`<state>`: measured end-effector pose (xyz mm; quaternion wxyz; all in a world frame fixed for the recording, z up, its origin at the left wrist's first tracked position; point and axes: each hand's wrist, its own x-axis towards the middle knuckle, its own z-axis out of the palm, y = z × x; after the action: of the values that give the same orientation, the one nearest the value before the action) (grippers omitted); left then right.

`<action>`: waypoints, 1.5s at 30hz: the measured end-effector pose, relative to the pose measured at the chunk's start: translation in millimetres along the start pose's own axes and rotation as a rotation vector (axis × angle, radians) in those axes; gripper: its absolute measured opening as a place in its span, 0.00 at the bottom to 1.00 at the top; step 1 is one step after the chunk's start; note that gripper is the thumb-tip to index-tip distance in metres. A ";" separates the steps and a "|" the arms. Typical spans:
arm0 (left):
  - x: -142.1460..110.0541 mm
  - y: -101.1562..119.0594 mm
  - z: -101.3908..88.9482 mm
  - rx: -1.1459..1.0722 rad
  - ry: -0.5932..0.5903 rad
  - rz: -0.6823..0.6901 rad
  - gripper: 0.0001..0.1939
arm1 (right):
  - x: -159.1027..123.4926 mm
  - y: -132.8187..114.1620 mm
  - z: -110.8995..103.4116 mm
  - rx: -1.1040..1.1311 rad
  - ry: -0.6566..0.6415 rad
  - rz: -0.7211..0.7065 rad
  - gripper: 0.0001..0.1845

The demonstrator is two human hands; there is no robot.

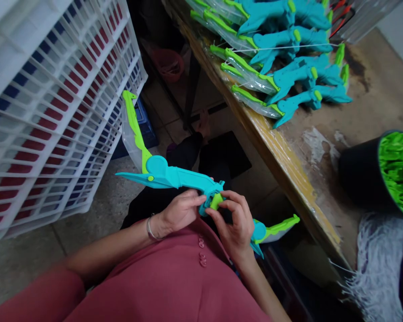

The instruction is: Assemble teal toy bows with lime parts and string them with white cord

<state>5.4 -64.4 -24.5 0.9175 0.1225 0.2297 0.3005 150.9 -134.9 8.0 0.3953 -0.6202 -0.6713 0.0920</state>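
Observation:
A turquoise and lime-green toy bow lies across my lap, its limbs reaching out to both sides. My left hand is closed around the bow close to its middle, with the thumb on top. At an opening in the grip, my right hand pinches a small lime-green plastic piece between thumb and fingers. The piece touches the bow there; how deep it sits cannot be made out. My right hand and forearm hide part of the bow's right side.
Several similar toy bows are stacked on the worn wooden table. A black bucket of green pieces lies tilted there, with white strings hanging nearby. On the left stands a white plastic crate; a pink basin is beneath the table.

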 end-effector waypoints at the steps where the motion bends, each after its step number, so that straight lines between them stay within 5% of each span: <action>1: -0.2 -0.3 0.1 -0.003 -0.005 -0.005 0.23 | 0.4 0.7 0.6 0.000 0.002 0.000 0.11; 16: -4.0 -4.7 -1.7 0.127 -0.037 -0.029 0.12 | -0.8 6.1 -2.9 -0.038 -0.081 -0.075 0.11; 34: -3.9 -4.5 -8.4 0.508 0.004 0.061 0.18 | -1.0 5.0 -9.6 0.004 -0.215 -0.040 0.16; 38: -5.1 -3.0 -7.0 0.615 0.014 0.085 0.15 | 5.4 12.5 -17.8 0.081 -0.266 0.066 0.12; 42: -9.9 -3.5 -9.3 0.701 -0.026 0.094 0.20 | 10.1 24.7 -18.7 0.224 -0.309 0.255 0.25; 45: -14.0 -2.7 -11.1 0.842 -0.018 0.105 0.22 | 10.4 33.0 -14.5 0.364 -0.420 0.353 0.25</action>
<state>-8.8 -74.2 -30.2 0.7728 0.5007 0.3177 0.2260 186.2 -123.7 1.8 0.3307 -0.6136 -0.5928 0.4034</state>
